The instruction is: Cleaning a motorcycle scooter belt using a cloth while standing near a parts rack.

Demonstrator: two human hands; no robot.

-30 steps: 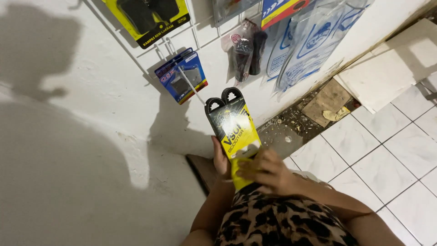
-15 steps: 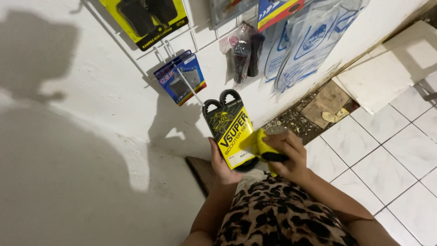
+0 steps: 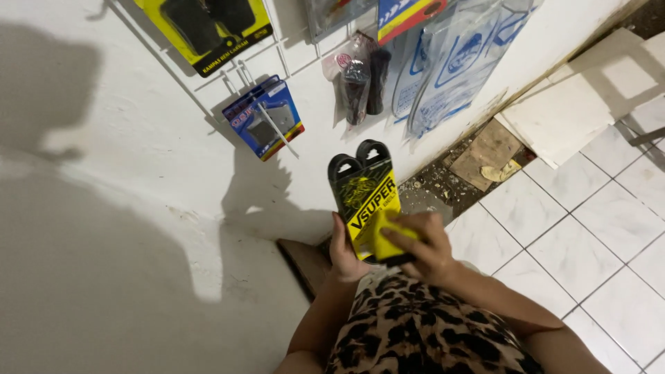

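I hold a black belt in a yellow and black card sleeve (image 3: 366, 190) upright in front of my body, its two black loops at the top. My left hand (image 3: 341, 251) grips the pack's lower left edge from behind. My right hand (image 3: 424, 244) presses a yellow cloth (image 3: 388, 234) against the lower front of the pack, fingers curled over the cloth.
A white wall with a wire rack carries hanging packs: a blue pack (image 3: 264, 118), a yellow and black pack (image 3: 208, 24), a clear bag of black parts (image 3: 360, 79) and clear sleeves (image 3: 450, 62). Loose tile slabs (image 3: 561, 118), cardboard and rubble lie by the wall's foot on the white tiled floor.
The pack tilted right, then came back upright. My right hand with the cloth slid from the pack's right edge onto its lower front.
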